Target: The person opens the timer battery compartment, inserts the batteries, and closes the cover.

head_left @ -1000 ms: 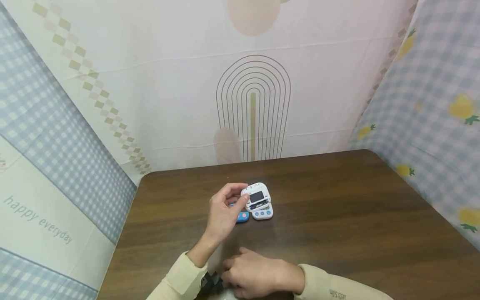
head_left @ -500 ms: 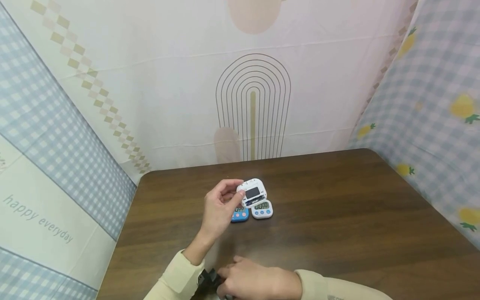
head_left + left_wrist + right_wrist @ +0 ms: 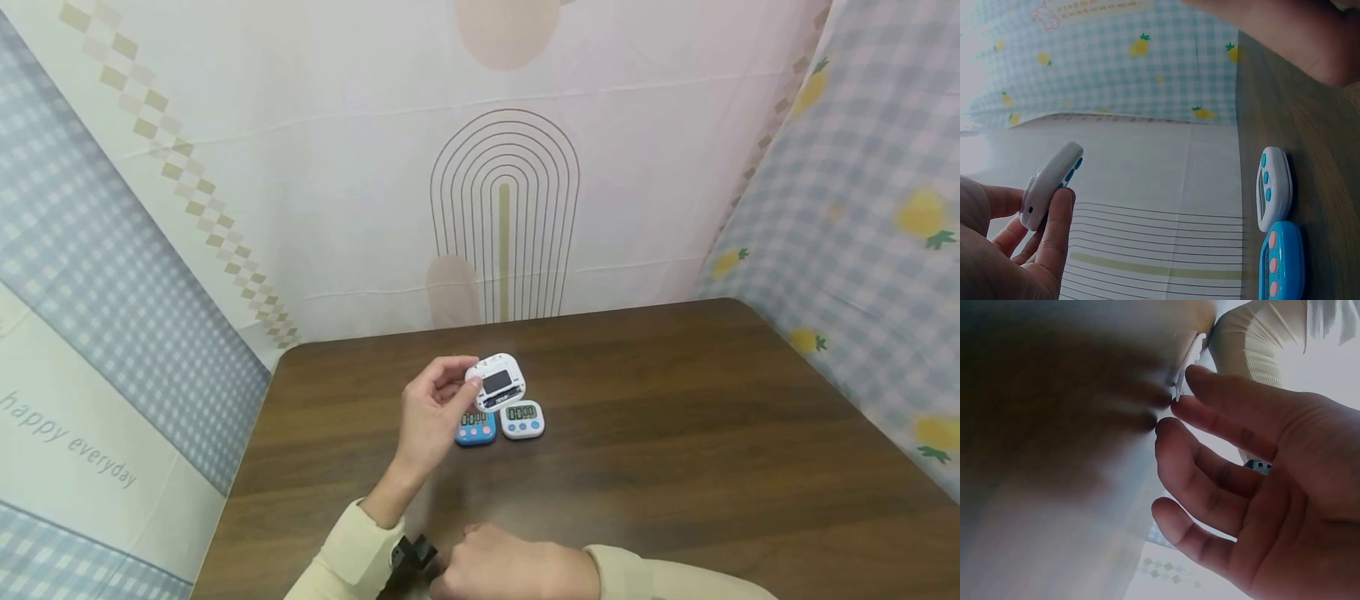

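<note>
My left hand [image 3: 429, 417] holds up a white digital timer [image 3: 501, 367], its back toward the head view. A dark rectangle and an uncovered battery slot with a dark battery [image 3: 502, 398] show there. In the left wrist view the timer [image 3: 1054, 181] is edge-on between thumb and fingers, blue buttons on one side. My right hand [image 3: 510, 567] is low at the table's front; in the right wrist view its thumb and index finger pinch a thin white piece [image 3: 1190, 361] close to the tabletop. Its fingertips are hidden in the head view.
On the brown table [image 3: 675, 433], a blue timer [image 3: 476, 432] with pink buttons lies beside a second white timer [image 3: 522, 422] with blue buttons, both face up. A black wrist camera mount [image 3: 411, 557] sits at the left cuff. Patterned cloth [image 3: 360, 208] hangs behind the table.
The held timer has shifted left and slightly up, uncovering the displays of the two timers on the table. My right hand has moved slightly lower in the head view.
</note>
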A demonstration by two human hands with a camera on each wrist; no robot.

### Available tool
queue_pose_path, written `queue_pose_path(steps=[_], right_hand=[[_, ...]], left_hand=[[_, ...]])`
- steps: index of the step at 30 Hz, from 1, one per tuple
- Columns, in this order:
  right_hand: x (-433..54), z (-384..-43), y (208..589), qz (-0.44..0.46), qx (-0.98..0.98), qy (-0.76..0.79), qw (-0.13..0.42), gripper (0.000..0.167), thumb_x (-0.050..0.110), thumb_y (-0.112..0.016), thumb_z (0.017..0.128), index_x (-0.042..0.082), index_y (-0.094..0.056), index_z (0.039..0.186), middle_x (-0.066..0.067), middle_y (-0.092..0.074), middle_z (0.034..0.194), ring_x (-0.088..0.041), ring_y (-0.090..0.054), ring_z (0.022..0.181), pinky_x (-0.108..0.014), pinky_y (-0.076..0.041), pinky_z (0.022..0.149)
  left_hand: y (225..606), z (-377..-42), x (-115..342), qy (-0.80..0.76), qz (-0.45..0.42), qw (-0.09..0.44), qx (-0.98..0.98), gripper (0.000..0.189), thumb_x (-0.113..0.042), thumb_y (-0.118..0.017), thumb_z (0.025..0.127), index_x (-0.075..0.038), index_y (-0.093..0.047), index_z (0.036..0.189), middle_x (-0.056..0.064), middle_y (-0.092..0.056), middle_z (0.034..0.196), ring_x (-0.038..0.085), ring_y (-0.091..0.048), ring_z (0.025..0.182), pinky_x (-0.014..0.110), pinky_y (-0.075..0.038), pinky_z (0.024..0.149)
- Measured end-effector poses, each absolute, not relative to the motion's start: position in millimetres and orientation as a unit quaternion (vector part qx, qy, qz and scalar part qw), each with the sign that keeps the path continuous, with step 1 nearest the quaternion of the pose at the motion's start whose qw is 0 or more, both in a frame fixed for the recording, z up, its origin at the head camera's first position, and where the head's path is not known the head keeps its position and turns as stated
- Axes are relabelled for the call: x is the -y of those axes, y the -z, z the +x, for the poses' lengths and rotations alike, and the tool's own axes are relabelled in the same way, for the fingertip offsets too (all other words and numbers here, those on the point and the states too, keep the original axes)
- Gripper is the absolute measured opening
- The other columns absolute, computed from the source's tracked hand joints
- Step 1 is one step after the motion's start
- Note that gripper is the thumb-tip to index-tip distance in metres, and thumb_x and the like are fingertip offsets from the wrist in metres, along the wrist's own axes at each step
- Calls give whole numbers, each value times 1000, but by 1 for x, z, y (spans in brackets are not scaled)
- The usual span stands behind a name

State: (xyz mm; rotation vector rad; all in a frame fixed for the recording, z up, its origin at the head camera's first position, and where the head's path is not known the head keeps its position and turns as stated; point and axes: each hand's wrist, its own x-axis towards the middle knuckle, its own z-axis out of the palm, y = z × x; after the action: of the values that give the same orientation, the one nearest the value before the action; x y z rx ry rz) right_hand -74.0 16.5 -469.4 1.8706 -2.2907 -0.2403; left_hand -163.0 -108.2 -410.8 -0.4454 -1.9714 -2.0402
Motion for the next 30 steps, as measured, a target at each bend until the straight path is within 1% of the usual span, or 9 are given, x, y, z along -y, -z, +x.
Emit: queue_pose_path(steps=[3, 6, 10, 14, 17, 21, 24, 27, 30], right_hand=[[-14, -72, 469, 624, 774, 80, 78, 12, 37, -76, 88, 41, -69, 79, 24, -65, 72, 4, -49, 53, -19, -21, 48], [-12, -71, 470, 619, 779, 77, 66, 11, 37, -77, 87, 41, -70, 79, 23, -64, 68, 3, -47, 51, -19, -23, 43], [-11, -70, 471, 616, 782, 74, 57, 12, 36, -77, 87, 40, -70, 79, 22, -61, 65, 2, -44, 48, -19, -22, 40], [-12, -71, 471, 623, 774, 78, 79, 15, 34, -77, 88, 39, -69, 77, 22, -61, 65, 2, -46, 49, -18, -21, 40], [-14, -73, 469, 630, 769, 67, 78, 16, 32, -77, 89, 39, -68, 77, 22, -62, 66, 4, -47, 51, -18, -22, 41], [-17, -76, 466, 636, 769, 42, 49, 17, 30, -75, 91, 36, -66, 79, 22, -63, 70, 4, -48, 52, -16, -24, 42], [-20, -79, 462, 641, 766, 28, 42, 19, 28, -75, 92, 35, -65, 78, 23, -62, 73, 6, -49, 55, -15, -25, 44], [-22, -84, 458, 644, 765, -14, 17, 23, 24, -78, 90, 33, -62, 76, 24, -55, 71, 9, -45, 57, -11, -26, 46], [-24, -89, 453, 646, 760, -69, -11, 25, 20, -81, 85, 30, -60, 76, 24, -49, 69, 12, -39, 58, -7, -28, 50]], left_hand=[[410, -163, 109, 708, -156, 130, 676, 25, 4, -72, 96, 3, -71, 122, 25, -74, 111, 15, -74, 82, 35, -67, 66], [409, -163, 109, 711, -154, 129, 674, 26, 4, -72, 96, 3, -70, 122, 25, -73, 112, 14, -74, 83, 32, -67, 67], [409, -162, 110, 709, -151, 132, 676, 26, 4, -72, 96, 3, -71, 122, 25, -74, 111, 14, -74, 83, 32, -67, 67], [409, -162, 110, 708, -152, 128, 677, 26, 4, -72, 96, 3, -71, 122, 24, -73, 112, 14, -74, 83, 37, -67, 68], [410, -163, 111, 709, -152, 127, 677, 26, 3, -72, 96, 3, -70, 122, 24, -73, 112, 13, -74, 83, 38, -67, 68], [410, -163, 111, 708, -150, 127, 678, 26, 3, -72, 96, 3, -70, 122, 24, -73, 112, 13, -74, 83, 34, -67, 68], [409, -163, 112, 708, -146, 126, 680, 25, 2, -72, 97, 2, -71, 121, 22, -74, 112, 14, -74, 84, 33, -67, 68], [408, -163, 112, 707, -141, 127, 682, 24, 2, -72, 96, 1, -72, 121, 22, -74, 111, 16, -74, 84, 37, -67, 69], [408, -163, 112, 706, -139, 129, 682, 25, 2, -73, 96, 1, -72, 121, 22, -74, 111, 15, -74, 84, 43, -67, 71]])
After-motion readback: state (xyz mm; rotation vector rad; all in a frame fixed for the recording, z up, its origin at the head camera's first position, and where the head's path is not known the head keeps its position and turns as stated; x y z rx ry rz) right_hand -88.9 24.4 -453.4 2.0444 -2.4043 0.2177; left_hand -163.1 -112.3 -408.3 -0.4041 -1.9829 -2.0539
